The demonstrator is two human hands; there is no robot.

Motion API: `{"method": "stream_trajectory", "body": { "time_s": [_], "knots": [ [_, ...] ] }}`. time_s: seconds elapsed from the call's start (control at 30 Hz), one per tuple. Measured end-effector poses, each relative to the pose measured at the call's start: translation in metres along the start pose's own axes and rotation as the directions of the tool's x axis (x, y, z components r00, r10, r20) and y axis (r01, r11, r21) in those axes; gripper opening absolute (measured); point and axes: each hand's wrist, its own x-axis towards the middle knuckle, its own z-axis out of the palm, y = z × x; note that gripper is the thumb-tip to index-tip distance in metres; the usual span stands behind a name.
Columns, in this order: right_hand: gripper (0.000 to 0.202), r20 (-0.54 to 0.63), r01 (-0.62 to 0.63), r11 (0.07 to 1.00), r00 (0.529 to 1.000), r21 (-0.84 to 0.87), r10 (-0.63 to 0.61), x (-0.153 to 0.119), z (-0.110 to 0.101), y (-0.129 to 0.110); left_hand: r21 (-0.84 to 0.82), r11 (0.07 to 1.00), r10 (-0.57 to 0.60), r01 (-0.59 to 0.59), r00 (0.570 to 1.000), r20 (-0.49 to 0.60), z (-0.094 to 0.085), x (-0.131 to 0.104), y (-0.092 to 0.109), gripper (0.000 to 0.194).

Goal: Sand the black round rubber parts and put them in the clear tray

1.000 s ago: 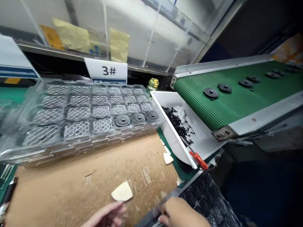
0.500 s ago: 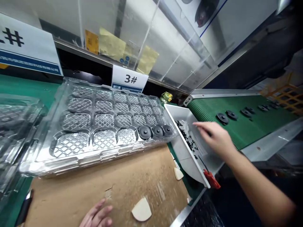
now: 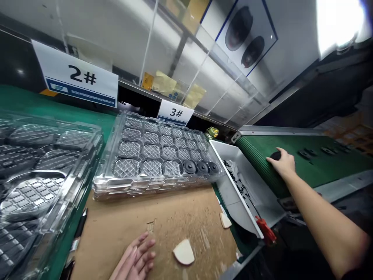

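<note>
My right hand (image 3: 284, 163) is over the start of the green conveyor belt (image 3: 259, 153), its thumb and fingers closed around a black disc-shaped part (image 3: 275, 156). Low over the brown cardboard (image 3: 116, 221) is my left hand (image 3: 135, 256), palm partly up, its fingers loosely bent and apart with nothing in them. Beside it on the cardboard lies a cream-coloured, rounded wedge-like piece (image 3: 184, 252). A clear plastic tray (image 3: 140, 181) with many pockets stands behind; three black round parts with a centre knob (image 3: 202, 167) sit in its front row at the right.
Between tray and belt stands a white bin (image 3: 253, 182) with small black bits inside and a red-handled tool (image 3: 265, 230) at its near end. More clear trays (image 3: 72, 186) are at the left. A pen (image 3: 80, 223) lies along the cardboard's left edge. Further black parts (image 3: 305, 153) rest on the belt.
My right hand has moved from above the white bin to the belt and closed on a black part there. The view has shifted left; my left hand is still over the cardboard.
</note>
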Motion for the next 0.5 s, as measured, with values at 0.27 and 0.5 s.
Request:
{"method": "stream_trajectory", "body": {
  "time_s": [0.27,0.5],
  "knots": [
    [0.031,0.128,0.160,0.955,0.972,0.250,-0.197,-0.041,-0.022,0.017,0.094,0.963,0.253,-0.252,0.967,0.002,0.022,-0.012,-0.007,0.063],
    [0.044,0.015,0.116,0.807,0.988,0.580,-0.153,-0.073,-0.055,0.045,0.285,0.906,0.302,-0.312,0.950,0.080,0.046,-0.037,-0.003,0.050]
  ]
}}
